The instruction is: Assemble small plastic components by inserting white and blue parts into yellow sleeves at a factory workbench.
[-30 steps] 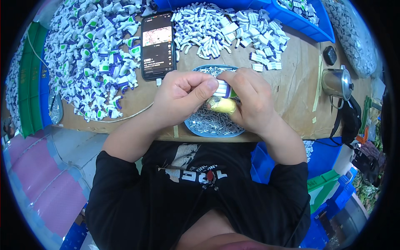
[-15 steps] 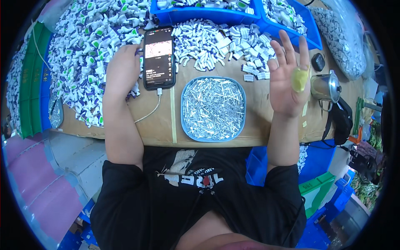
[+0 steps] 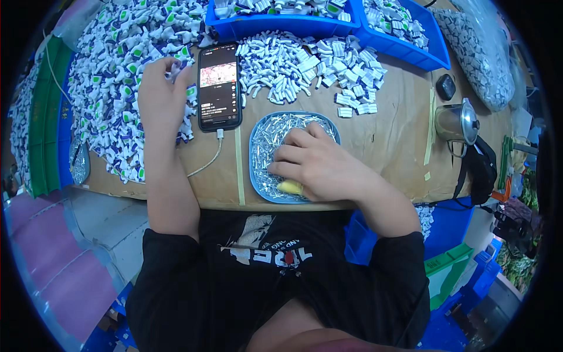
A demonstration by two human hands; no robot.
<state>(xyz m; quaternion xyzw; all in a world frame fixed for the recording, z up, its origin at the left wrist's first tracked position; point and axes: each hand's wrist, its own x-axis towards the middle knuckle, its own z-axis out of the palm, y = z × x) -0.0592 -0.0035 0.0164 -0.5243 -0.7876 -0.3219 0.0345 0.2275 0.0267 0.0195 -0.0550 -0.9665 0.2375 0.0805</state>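
Observation:
My left hand [image 3: 161, 94] is at the near right edge of a big heap of white, purple and green plastic parts [image 3: 111, 76]. Between its thumb and fingers it pinches one small white-and-purple plastic part [image 3: 177, 69]. My right hand [image 3: 314, 164] reaches into a blue tray [image 3: 252, 154] filled with thin silvery metal pins [image 3: 270, 135]. Its fingers are curled down among the pins, and a yellow cover [image 3: 290, 187] wraps the thumb. What those fingertips hold, if anything, is hidden.
A phone [image 3: 220, 88] with a charging cable lies between heap and tray. Beyond the tray are piles of curved white pieces [image 3: 275, 61] and blocky white pieces [image 3: 358, 70]. Blue bins [image 3: 281, 23] stand behind. To the right are a metal mug [image 3: 454, 124] and a black object [image 3: 446, 87].
My right hand has come from raised and spread at the right, over and down into the pin tray. My left hand has pulled slightly left and now shows a plastic part in its fingers.

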